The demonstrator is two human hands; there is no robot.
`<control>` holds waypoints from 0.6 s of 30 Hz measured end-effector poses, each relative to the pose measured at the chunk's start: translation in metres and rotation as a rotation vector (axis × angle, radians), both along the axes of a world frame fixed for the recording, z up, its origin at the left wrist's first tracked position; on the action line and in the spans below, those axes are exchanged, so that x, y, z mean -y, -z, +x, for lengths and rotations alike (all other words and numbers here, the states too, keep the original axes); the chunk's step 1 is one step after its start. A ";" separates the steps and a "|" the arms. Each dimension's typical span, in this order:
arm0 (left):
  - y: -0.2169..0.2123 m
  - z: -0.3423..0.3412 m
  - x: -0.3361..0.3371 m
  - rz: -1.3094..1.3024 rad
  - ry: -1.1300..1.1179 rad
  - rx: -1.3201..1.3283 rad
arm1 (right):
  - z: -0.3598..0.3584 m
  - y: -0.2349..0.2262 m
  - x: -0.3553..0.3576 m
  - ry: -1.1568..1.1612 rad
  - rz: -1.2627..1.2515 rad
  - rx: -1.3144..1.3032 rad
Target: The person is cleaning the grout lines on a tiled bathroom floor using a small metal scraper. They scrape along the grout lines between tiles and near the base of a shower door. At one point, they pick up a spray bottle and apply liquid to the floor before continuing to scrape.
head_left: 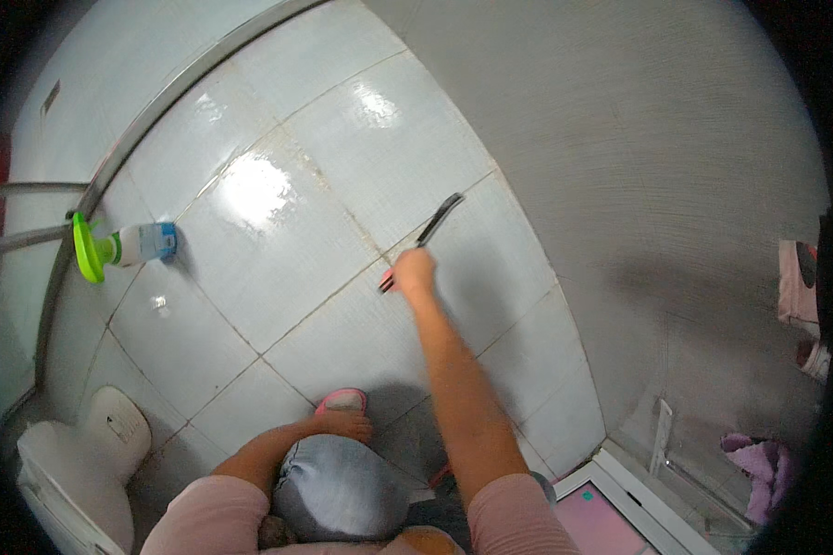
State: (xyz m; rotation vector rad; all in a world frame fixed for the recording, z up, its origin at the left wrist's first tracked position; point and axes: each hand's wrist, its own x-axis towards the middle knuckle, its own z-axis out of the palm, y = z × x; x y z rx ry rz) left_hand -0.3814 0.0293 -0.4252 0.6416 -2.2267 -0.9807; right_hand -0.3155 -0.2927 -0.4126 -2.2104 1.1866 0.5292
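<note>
Low over the wet, light grey floor tiles [305, 231], my right hand [415, 270] is closed round a slim black tool [440, 218]. One end of the tool points up and away to the right; a short piece shows on the other side of my fist. What kind of tool it is, I cannot make out. My left hand [347, 425] is low by my denim-covered knee [342, 490], close to a pink-edged slipper [343, 401]; its fingers are not distinct.
A spray bottle [143, 244] with a bright green trigger head is on the left, by a metal-framed glass panel [30, 305]. A white toilet [93, 453] is at lower left. Grey wall [639, 139] rises on the right. A purple cloth [759, 472] and white-framed pink panel [602, 527] are lower right.
</note>
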 end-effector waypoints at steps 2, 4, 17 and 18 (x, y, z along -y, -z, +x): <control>0.000 0.011 -0.027 0.070 -0.052 0.062 | 0.041 -0.054 -0.036 0.448 0.426 0.175; -0.004 0.008 -0.022 0.047 -0.044 0.094 | 0.013 -0.041 -0.077 -0.026 0.137 0.016; -0.005 -0.001 -0.025 -0.118 -0.186 0.186 | -0.068 -0.099 -0.057 -0.443 0.158 -0.003; -0.010 0.005 -0.019 -0.116 -0.175 0.185 | -0.063 -0.095 -0.040 -0.528 0.069 -0.013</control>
